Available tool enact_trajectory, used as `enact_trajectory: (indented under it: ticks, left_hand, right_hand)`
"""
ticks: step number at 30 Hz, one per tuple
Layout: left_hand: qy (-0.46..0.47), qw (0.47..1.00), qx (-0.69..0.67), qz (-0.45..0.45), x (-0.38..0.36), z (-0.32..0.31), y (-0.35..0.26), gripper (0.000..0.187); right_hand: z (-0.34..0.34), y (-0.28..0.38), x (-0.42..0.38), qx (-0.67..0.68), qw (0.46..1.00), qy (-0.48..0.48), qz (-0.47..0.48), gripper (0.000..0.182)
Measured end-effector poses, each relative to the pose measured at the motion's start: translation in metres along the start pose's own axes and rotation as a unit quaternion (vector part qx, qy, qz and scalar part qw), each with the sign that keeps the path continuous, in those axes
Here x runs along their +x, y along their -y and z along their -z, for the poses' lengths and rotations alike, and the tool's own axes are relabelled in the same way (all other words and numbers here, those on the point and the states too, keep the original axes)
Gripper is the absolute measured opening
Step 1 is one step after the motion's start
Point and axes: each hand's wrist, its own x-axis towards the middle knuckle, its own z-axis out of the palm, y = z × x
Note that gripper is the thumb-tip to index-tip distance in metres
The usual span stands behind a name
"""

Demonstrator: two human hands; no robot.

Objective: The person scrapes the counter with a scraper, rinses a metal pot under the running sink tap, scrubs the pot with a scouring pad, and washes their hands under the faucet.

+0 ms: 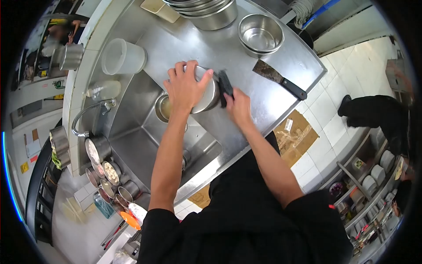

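My left hand [184,86] is spread over a round metal pot [206,94] at the sink's edge, fingers hooked over the far rim and thumb along its right side. Closed around a dark, motion-blurred scrub brush [224,88], my right hand [239,105] works right beside the pot's side wall. Below the left hand, a smaller metal pot [162,108] with cloudy liquid sits in the sink basin [134,145]. To the right on the steel counter [193,48] lies a wide scraper [281,79] with a black handle and a stained blade.
Stacked metal bowls [261,35] and a taller stack of pans [211,15] stand at the back. A cloudy plastic tub [123,57] is behind the faucet [81,123]. Several pots of food [110,174] line the left. On the right floor, a person in dark clothes [378,114] stands near shelves.
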Motion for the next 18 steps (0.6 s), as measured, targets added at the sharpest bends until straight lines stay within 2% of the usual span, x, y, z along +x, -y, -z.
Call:
enact_trajectory:
  ticks: [2,4,8,9,11,13,15,18]
  left_hand:
    - [0.022,1.000,-0.011,-0.014,0.007,-0.001,0.003,0.053]
    - [0.049,0.998,-0.026,-0.029,0.007,-0.004,0.003,0.053]
    - [0.039,0.996,-0.024,-0.082,0.011,-0.001,0.000,0.049]
    - [0.034,0.997,-0.034,-0.065,0.011,-0.001,-0.002,0.048]
    - [0.031,0.997,-0.044,-0.054,0.011,-0.001,0.000,0.048]
    - [-0.001,0.998,-0.030,-0.051,0.011,-0.007,0.001,0.047]
    - [0.014,0.998,-0.029,-0.046,0.014,-0.004,-0.002,0.047]
    - [0.033,0.998,-0.019,-0.047,0.010,0.001,-0.003,0.047]
  right_hand:
    - [-0.007,-0.001,0.006,0.029,0.999,-0.012,-0.026,0.009]
    - [-0.013,-0.002,0.059,-0.076,0.996,0.026,0.050,0.015]
    - [-0.028,0.014,0.143,-0.120,0.968,0.194,0.100,0.015]
    - [-0.028,0.010,0.139,-0.118,0.969,0.191,0.099,0.015]
    - [-0.028,-0.004,0.125,-0.019,0.987,0.154,0.029,0.015]
    - [-0.006,-0.011,0.071,-0.020,0.998,0.040,0.048,0.014]
    - [-0.002,-0.009,0.025,-0.005,0.999,-0.022,0.028,0.016]
    - [-0.010,0.001,0.048,-0.057,0.998,0.002,-0.018,0.019]
